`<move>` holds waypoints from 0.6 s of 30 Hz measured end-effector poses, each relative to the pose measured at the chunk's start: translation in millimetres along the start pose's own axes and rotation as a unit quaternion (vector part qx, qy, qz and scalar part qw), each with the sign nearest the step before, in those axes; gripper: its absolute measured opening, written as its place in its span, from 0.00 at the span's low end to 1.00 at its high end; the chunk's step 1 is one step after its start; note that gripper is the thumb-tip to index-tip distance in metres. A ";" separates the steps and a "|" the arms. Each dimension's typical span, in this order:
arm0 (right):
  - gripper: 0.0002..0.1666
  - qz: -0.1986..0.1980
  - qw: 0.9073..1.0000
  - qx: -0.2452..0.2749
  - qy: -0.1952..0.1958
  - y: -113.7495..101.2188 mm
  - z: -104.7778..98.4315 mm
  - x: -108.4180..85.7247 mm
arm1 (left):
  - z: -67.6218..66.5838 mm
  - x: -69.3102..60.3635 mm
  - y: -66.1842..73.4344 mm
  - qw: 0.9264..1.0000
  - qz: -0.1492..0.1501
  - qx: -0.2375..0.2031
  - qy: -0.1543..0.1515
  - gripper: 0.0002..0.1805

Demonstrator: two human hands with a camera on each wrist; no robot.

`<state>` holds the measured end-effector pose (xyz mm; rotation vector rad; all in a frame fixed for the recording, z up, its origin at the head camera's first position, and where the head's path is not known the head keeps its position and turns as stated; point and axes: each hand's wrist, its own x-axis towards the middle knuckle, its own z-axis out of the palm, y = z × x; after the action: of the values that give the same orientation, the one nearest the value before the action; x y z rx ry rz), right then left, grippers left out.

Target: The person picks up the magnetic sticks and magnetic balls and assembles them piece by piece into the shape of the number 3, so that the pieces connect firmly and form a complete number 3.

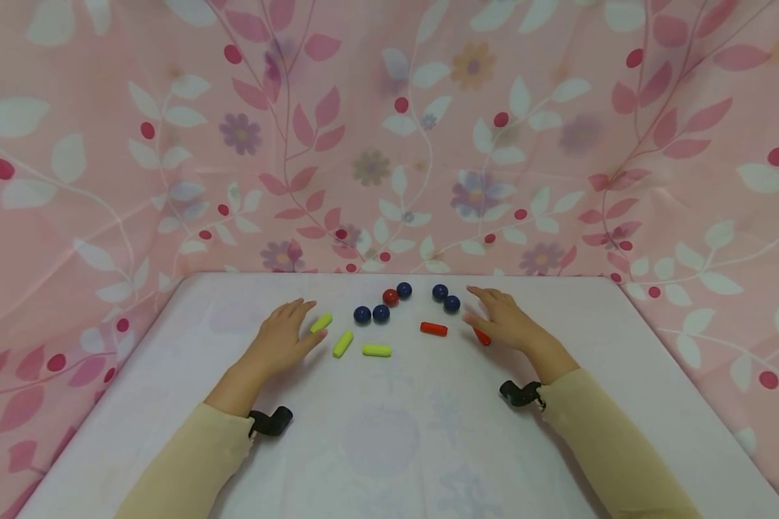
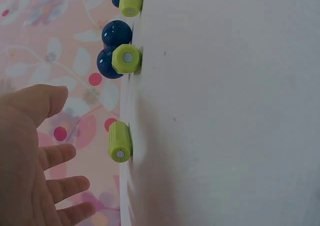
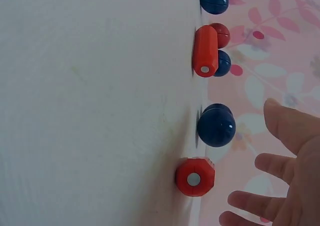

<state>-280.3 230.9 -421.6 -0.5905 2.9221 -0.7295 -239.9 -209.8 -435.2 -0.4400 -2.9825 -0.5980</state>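
Lying unheld on the white tabletop (image 1: pixel 389 468), three lime-green, ribbed, plastic-looking sticks (image 1: pixel 343 344), two red, octagonal-ended sticks (image 1: pixel 433 329), five glossy dark-blue balls (image 1: pixel 381 313) and one glossy red ball (image 1: pixel 390 297) suggest work barely begun; every stick lies apart; the left hand (image 1: pixel 278 342), fingers spread, hovers empty by the green sticks; the right hand (image 1: pixel 508 324), likewise empty, hovers near the red ones; pale round discs (image 2: pixel 127 57) mark visible stick ends.

we see a curtained-off tabletop set-up, pink floral cloth (image 1: pixel 370 94) hanging behind and beside a pale table (image 1: pixel 337 483); whether home or studio, we cannot tell.
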 end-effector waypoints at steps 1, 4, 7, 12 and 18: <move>0.41 0.002 1.000 0.000 0.001 0.2 1.3 1.8 | 0.5 1.3 0.2 1.000 -0.002 -0.004 -0.001 0.39; 0.36 0.002 1.000 0.005 0.006 -0.3 4.3 6.7 | 1.8 4.6 0.2 1.000 -0.005 -0.018 -0.003 0.38; 0.33 0.009 1.000 0.011 0.010 -1.1 6.5 10.6 | 2.2 7.2 0.4 0.999 -0.013 -0.040 -0.006 0.36; 0.32 0.017 0.999 0.027 0.016 -1.5 12.4 18.6 | 4.6 10.6 -0.9 0.997 -0.033 -0.075 -0.011 0.33; 0.32 0.035 0.997 0.065 0.019 -5.4 16.9 28.8 | 8.3 17.0 -2.7 0.993 -0.041 -0.109 -0.009 0.30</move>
<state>-302.2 208.0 -433.4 -0.4641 2.8835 -0.9232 -257.0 -204.5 -441.8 -0.3388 -2.9755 -0.9389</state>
